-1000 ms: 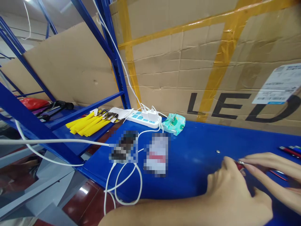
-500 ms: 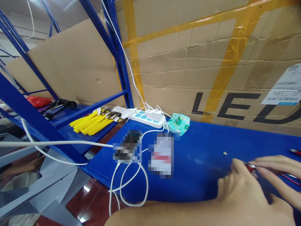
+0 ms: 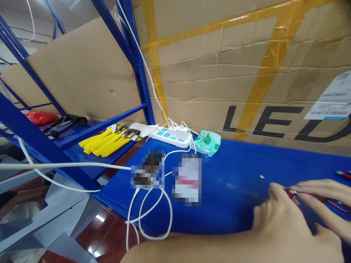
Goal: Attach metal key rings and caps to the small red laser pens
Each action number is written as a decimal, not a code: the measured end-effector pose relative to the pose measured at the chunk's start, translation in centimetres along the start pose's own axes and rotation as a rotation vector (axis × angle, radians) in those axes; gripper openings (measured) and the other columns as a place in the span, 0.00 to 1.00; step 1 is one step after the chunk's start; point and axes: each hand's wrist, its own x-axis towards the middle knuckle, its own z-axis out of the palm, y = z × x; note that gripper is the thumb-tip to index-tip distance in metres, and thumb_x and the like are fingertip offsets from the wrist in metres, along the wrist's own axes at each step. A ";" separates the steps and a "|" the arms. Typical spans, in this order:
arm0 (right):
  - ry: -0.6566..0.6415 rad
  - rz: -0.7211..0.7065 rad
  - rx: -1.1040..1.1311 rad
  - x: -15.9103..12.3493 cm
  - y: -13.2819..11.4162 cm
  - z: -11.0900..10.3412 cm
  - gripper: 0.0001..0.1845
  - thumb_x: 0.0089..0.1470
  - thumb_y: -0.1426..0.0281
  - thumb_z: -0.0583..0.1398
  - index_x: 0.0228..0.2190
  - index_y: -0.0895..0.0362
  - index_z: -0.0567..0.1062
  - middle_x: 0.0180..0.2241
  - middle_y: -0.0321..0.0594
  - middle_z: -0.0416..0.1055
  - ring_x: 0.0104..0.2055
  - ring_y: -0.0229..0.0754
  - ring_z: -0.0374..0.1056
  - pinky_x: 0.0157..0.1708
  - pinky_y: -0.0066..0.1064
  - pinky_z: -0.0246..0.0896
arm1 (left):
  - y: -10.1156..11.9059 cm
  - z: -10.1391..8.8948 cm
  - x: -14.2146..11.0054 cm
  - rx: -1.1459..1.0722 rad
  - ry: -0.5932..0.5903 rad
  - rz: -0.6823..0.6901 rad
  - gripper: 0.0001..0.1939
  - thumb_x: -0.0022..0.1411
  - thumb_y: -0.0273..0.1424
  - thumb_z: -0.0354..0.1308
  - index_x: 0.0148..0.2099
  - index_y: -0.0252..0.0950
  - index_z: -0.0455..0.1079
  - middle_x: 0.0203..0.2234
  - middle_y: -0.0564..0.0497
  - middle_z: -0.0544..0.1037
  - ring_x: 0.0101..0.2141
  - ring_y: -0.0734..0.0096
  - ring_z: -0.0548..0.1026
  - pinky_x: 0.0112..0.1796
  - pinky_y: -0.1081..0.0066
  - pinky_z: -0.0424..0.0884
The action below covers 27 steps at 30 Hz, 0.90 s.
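Note:
At the lower right, my left hand point(image 3: 285, 219) is closed, its fingers curled round a small red object point(image 3: 290, 194) with a silvery end. Most of that object is hidden in the grip, so its kind does not show. My right hand point(image 3: 319, 197) reaches in from the right edge, thumb and fingers pinching the silvery end. Just beyond the hands, a small round silver piece point(image 3: 261, 176) lies on the blue tabletop point(image 3: 233, 164). A slim dark and red item point(image 3: 343, 175) rests at the right edge. Another red-edged item point(image 3: 339, 206) shows partly behind my right hand.
A white power strip point(image 3: 170, 138) with plugged chargers stands at the back, beside a green packet point(image 3: 208, 142). Two blurred-out devices, one dark point(image 3: 149, 168) and one pale point(image 3: 189, 171), lie near looped white cables point(image 3: 172, 215). Yellow-handled tools point(image 3: 105, 142) sit on the left shelf.
The view has shifted slightly. Both hands keep nearly the same place and grip, with the red object a little differently angled between them.

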 end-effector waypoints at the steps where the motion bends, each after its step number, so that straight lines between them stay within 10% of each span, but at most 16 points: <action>1: -0.002 -0.015 0.000 0.1 0.0 0.0 0.08 0.47 0.59 0.59 0.26 0.49 0.75 0.29 0.39 0.73 0.31 0.46 0.70 0.33 0.39 0.67 | 0.0 -0.1 0.0 -0.002 -0.001 -0.005 0.26 0.49 0.36 0.51 0.51 0.33 0.55 0.44 0.36 0.70 0.44 0.41 0.70 0.40 0.52 0.67; 18: -0.072 -0.228 0.020 1.8 -2.4 -0.5 0.09 0.51 0.64 0.58 0.28 0.55 0.75 0.32 0.40 0.73 0.32 0.39 0.71 0.25 0.22 0.67 | -0.2 -1.0 1.6 0.186 0.118 0.123 0.13 0.54 0.33 0.45 0.43 0.37 0.58 0.41 0.43 0.71 0.42 0.51 0.72 0.40 0.57 0.68; 27: -0.256 -0.100 -0.006 0.5 -0.1 -0.4 0.11 0.54 0.61 0.56 0.33 0.52 0.75 0.40 0.39 0.70 0.30 0.35 0.69 0.22 0.22 0.63 | -1.4 -1.0 2.8 0.380 0.120 0.198 0.13 0.55 0.32 0.43 0.43 0.38 0.61 0.39 0.47 0.70 0.38 0.59 0.72 0.36 0.64 0.68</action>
